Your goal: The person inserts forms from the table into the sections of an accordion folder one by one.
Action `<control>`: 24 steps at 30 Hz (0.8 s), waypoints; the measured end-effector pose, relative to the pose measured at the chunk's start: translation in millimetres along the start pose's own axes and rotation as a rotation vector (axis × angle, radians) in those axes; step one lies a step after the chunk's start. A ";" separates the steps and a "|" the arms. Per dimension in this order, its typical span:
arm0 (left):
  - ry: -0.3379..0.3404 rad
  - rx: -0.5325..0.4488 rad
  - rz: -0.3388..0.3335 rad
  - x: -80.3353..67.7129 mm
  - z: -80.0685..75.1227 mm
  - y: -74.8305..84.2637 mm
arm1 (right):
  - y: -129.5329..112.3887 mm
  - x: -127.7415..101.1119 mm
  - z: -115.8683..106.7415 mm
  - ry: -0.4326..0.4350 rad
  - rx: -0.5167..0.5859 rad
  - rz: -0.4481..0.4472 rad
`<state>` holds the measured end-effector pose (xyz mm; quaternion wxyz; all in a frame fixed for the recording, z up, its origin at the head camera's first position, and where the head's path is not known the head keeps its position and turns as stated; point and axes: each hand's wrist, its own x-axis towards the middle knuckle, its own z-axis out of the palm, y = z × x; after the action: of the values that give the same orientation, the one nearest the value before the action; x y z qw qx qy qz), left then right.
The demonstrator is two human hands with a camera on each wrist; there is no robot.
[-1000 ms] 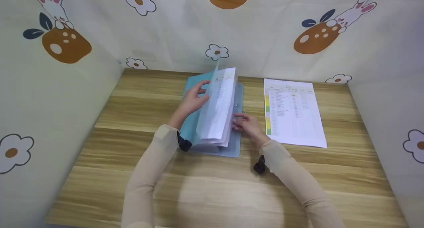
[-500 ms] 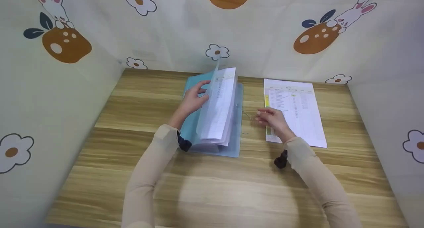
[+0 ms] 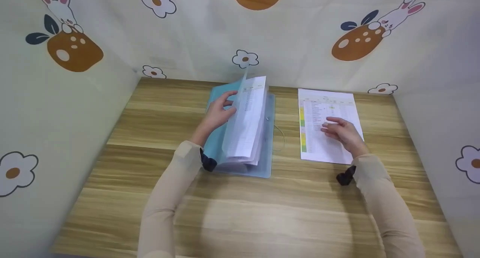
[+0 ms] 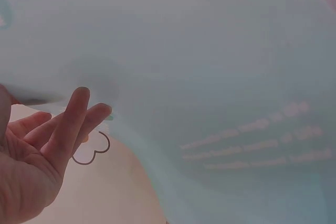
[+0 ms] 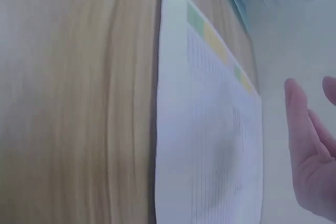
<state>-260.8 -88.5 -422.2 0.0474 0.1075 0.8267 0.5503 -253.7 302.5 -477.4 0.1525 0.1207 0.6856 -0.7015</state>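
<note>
A light blue translucent document folder (image 3: pixel 270 145) lies on the table in the head view, its upper leaf (image 3: pixel 231 138) raised and several printed pages (image 3: pixel 249 119) standing up inside. My left hand (image 3: pixel 219 111) touches the raised leaf from the left side with its fingertips. In the left wrist view, fairly straight fingers (image 4: pixel 79 108) stand before the bluish plastic. My right hand (image 3: pixel 343 132) hovers over a loose printed sheet (image 3: pixel 313 147) with yellow and green marks along its left edge. Its fingers are loosely bent and hold nothing; whether they touch the paper I cannot tell.
A thin elastic cord (image 3: pixel 284 138) loops out from the folder's right edge onto the wooden table (image 3: pixel 232 213). Pale fabric walls (image 3: pixel 195 36) printed with rabbits and flowers enclose the table at the back and both sides.
My right hand has left the folder's right edge and moved right, over the loose sheet. The cord now shows beside the folder. My left hand and the raised leaf stay where they were.
</note>
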 end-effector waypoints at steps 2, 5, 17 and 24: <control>-0.003 0.006 -0.012 -0.1 -0.3 0.1 | -1.2 -2.1 -11.4 -0.001 0.016 0.003; -0.006 0.014 -0.029 -0.2 -0.5 0.1 | -1.3 -5.2 -28.1 -0.001 0.042 -0.008; 0.002 0.026 -0.034 0.7 -0.9 -0.9 | 4.5 -12.3 -72.6 0.085 0.013 -0.060; 0.002 0.023 -0.052 0.3 -1.0 -0.8 | 13.3 -11.4 -86.7 0.141 -0.206 -0.020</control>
<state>-261.4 -89.6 -422.5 0.0597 0.0858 0.8356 0.5394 -241.6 389.4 -488.0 0.1085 0.1470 0.7642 -0.6186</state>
